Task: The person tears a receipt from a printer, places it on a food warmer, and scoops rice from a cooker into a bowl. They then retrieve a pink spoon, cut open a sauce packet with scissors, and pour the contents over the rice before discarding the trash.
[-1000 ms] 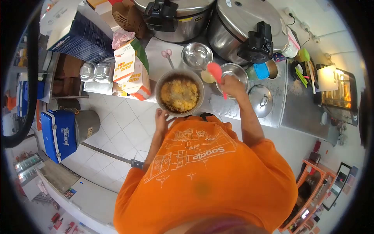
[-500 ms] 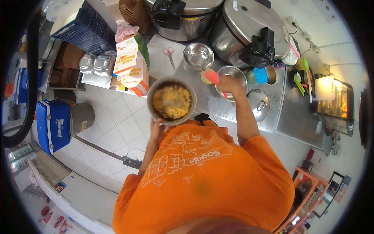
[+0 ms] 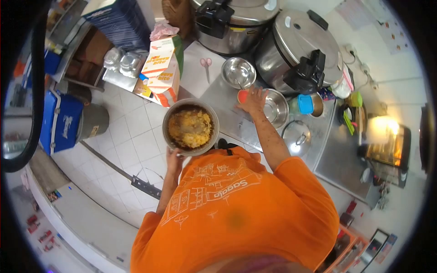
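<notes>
Gripped one-sidedly by the left hand (image 3: 175,159), the pot (image 3: 215,129) could tip; the right hand (image 3: 253,103) splays beside a red spatula (image 3: 242,96), hold unclear.

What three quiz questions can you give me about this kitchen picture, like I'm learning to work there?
1. Which of the person's hands is holding the grey pot with yellow food in it?
2. True or false: the scissors on the counter have green handles.
3. Pick one: how many big lidded metal pots with black latches stand at the back of the counter? A) one B) two C) four

Key:
1. The left hand, gripping near the rim.
2. False; the handles are pink.
3. B) two, standing side by side.
</notes>
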Tool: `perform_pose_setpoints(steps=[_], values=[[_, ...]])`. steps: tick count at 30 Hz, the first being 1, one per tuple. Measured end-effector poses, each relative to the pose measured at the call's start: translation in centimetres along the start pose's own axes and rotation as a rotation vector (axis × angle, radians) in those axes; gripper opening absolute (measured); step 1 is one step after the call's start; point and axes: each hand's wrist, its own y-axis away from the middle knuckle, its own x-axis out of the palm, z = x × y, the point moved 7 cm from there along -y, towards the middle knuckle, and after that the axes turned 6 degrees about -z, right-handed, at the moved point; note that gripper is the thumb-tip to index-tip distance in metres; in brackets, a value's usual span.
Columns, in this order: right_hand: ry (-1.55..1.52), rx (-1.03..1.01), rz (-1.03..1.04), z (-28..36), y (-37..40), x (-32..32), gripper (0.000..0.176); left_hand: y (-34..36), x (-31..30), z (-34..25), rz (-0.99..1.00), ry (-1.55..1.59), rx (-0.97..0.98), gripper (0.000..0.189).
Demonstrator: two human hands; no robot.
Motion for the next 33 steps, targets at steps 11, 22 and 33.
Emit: perform_pose_setpoints(steps=[11,22,33], values=[[-0.042,-0.167,0.079,0.1,0.2,0.0,0.088,7.9,-3.1,4.4,-0.211,0.199,0.098,0.059],[-0.188,-1.159,-0.058,20.0,18.0,-10.5,0.074,11.3,-6.3,7.5,-0.316,0.314,0.149,0.048],[0.168,-1.861,-0.052,41.2,39.6,3.5,0.070,15.9,-23.4,7.0,-0.479,0.559,0.224,0.055]])
